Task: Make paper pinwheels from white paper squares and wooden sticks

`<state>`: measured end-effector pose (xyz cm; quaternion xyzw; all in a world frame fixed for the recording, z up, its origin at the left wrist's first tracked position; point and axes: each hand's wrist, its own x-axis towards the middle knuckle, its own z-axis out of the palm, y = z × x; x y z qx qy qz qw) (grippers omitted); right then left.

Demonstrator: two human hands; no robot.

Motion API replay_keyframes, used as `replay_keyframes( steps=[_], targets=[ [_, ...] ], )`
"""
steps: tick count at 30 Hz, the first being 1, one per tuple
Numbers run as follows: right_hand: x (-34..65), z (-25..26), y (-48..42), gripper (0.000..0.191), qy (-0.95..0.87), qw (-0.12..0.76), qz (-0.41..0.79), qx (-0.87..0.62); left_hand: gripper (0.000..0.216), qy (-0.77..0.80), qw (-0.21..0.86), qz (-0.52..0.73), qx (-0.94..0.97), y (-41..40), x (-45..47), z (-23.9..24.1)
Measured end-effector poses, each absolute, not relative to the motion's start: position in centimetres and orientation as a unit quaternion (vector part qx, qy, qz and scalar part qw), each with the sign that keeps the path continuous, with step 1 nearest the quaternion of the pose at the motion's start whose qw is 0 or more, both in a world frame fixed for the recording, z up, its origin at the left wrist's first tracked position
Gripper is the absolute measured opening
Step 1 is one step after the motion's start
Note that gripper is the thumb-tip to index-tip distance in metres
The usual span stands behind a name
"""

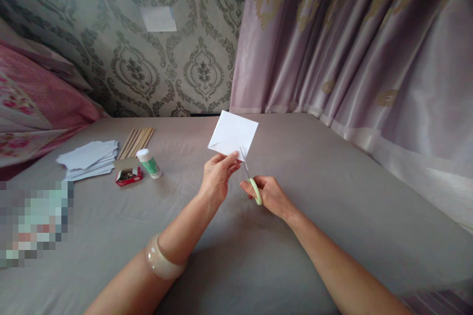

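Note:
My left hand (217, 174) pinches the lower edge of a folded white paper (233, 134) and holds it up over the grey bed sheet (314, 197). My right hand (269, 193) is closed on small scissors with pale green handles (254, 190). The thin blades point up and touch the paper's lower right edge, beside my left thumb. A pale bangle (162, 260) sits on my left forearm.
To the left on the sheet lie a stack of white paper sheets (88, 158), a bundle of wooden sticks (136, 141), a glue bottle with a green label (149, 162) and a small red box (128, 175). Pink bedding (33, 103) is far left, a curtain (351, 49) on the right.

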<state>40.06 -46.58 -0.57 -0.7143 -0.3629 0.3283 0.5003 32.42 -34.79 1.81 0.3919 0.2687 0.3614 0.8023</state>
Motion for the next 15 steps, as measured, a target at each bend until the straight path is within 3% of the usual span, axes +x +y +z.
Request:
replay_keyframes(
  steps=[15],
  targets=[
    [39.95,-0.99,-46.33,0.036,-0.342,0.502,0.294,-0.738,0.024,0.265,0.806,0.358,0.39,-34.9,32.5,1.75]
  ],
)
